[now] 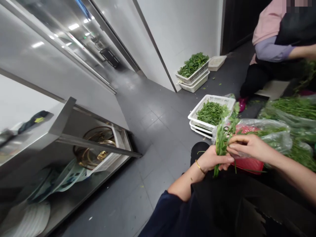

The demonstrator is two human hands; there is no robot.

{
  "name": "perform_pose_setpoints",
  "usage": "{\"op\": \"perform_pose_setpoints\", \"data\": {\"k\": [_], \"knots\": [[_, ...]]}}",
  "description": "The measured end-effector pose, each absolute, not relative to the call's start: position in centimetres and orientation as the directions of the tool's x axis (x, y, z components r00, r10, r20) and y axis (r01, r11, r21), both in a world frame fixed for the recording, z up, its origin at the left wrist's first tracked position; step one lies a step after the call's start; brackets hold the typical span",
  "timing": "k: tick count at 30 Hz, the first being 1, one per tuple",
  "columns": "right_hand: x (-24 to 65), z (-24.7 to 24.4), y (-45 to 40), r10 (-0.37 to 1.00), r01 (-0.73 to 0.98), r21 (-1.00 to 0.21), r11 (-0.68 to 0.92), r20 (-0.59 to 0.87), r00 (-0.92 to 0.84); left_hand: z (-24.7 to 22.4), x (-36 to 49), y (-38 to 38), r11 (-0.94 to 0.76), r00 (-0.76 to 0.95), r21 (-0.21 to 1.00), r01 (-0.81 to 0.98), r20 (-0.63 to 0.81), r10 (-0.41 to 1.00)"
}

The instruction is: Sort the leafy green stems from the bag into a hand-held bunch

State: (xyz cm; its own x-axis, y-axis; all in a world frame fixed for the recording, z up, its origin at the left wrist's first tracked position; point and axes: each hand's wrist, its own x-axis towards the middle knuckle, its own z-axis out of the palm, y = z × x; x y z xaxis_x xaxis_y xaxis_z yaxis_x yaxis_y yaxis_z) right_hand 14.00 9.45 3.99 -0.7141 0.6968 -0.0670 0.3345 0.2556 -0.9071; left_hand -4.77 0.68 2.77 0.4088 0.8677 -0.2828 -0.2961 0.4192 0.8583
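My left hand [212,158] is closed around the stems of an upright bunch of leafy greens [222,136]; a gold bracelet circles that wrist. At the bunch's right side, my right hand [247,147] has its fingers drawn together in a pinch on the greens. What exactly lies between those fingertips is partly hidden. Just beyond the bunch, loose greens fill part of a white slotted basket [194,113], which is stacked on another. Under and behind my right hand lie a red plastic bag or container [249,164] and clear plastic bags of long-stemmed greens [278,131].
Across from me on the right sits a person [268,42] in a dark apron, beside more greens [296,107]. Stacked baskets of leaves [194,86] and a white tray [217,63] stand by the wall. A steel shelf unit [98,144] holding dishes runs along the left.
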Motion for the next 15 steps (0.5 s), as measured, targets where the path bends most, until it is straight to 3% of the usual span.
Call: {"op": "perform_pose_setpoints", "data": {"k": [3,5,7,10,15], "knots": [[16.0,5.0,8.3,0.729,0.347,-0.914,0.211,-0.09,-0.679,3.4,-3.7,0.2,0.417,0.417,0.843,-0.341,-0.262,0.87],[16.9,5.3,6.8,0.761,0.387,-0.864,0.324,-0.006,-0.649,3.8,-3.1,-0.2,0.417,0.419,0.841,-0.345,-0.26,0.87],[17.1,5.0,5.0,0.774,0.432,-0.727,0.534,0.214,-0.597,4.1,-2.6,-0.7,0.412,0.421,0.85,-0.328,-0.259,0.87],[16.8,4.4,3.0,0.64,0.431,-0.477,0.766,0.495,-0.588,4.4,-2.4,-2.0,0.428,0.486,0.862,-0.27,-0.261,0.834],[17.0,4.1,1.7,0.48,0.372,-0.304,0.877,0.594,-0.645,4.3,-3.3,-4.0,0.474,0.567,0.854,-0.214,-0.286,0.772]]}}
